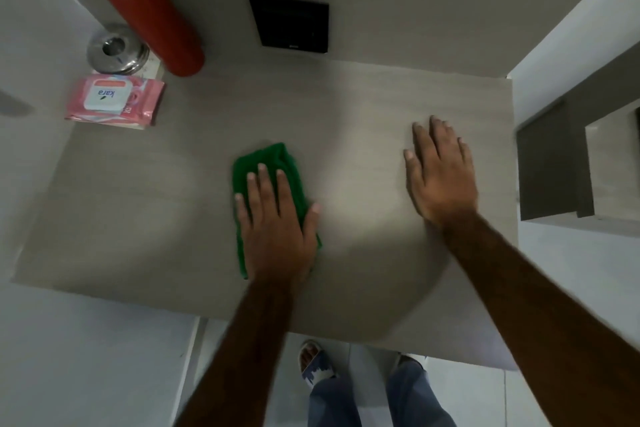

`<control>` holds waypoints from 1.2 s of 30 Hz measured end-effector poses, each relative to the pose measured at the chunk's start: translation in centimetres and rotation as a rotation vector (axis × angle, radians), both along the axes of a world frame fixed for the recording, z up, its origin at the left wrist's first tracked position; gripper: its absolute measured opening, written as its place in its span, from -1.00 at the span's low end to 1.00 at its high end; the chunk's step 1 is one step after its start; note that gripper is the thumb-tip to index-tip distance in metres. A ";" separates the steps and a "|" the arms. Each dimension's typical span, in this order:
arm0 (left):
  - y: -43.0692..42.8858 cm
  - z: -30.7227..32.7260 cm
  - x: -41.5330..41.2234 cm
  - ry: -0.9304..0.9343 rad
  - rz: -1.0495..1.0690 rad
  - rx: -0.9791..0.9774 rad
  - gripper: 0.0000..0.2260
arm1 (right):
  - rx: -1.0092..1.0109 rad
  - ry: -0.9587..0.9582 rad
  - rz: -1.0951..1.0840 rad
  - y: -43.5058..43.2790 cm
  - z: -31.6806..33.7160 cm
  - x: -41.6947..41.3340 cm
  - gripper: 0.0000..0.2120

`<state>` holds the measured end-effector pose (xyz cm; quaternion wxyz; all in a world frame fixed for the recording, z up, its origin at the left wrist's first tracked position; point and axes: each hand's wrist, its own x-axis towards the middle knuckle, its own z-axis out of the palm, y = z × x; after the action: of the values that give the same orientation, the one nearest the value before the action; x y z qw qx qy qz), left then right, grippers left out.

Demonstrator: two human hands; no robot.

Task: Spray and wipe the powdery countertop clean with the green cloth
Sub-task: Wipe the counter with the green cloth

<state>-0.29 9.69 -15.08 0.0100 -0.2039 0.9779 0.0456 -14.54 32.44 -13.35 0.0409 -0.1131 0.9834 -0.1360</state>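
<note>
A folded green cloth (268, 163) lies on the grey-beige countertop (138, 204) near its middle. My left hand (275, 229) presses flat on top of the cloth, fingers spread and pointing away from me, covering the cloth's near half. My right hand (440, 173) rests flat and empty on the bare counter to the right, palm down, close to the right edge. No powder patch stands out on the surface. No spray bottle is in view.
A red bottle with a black cap (149, 10) stands at the back left. Beside it sit a steel container (116, 48) and a pink wipes pack (116, 102). A black panel (291, 24) is set in the back wall. The counter's right edge drops off near a grey cabinet (554, 163).
</note>
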 end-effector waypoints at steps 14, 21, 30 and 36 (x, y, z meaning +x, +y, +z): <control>-1.1 0.7 -18.4 -0.091 -0.001 0.029 -0.37 | 0.015 0.064 0.131 1.6 -1.2 -1.3 -0.46; 12.9 -0.2 -3.0 -0.029 -0.488 0.102 -0.35 | -0.064 -0.026 0.280 4.0 -0.1 -4.1 -0.52; 11.2 0.4 1.4 -0.027 -0.282 0.148 -0.40 | -0.109 -0.036 0.077 1.0 1.4 -2.5 -0.43; -4.1 0.8 5.7 -0.058 0.385 0.047 -0.39 | 0.043 0.001 0.192 -9.0 0.6 2.1 -0.26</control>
<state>5.42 5.55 -14.30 0.0340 -0.3882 0.9187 0.0638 -12.47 23.45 -12.72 0.0559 -0.2062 0.9707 -0.1105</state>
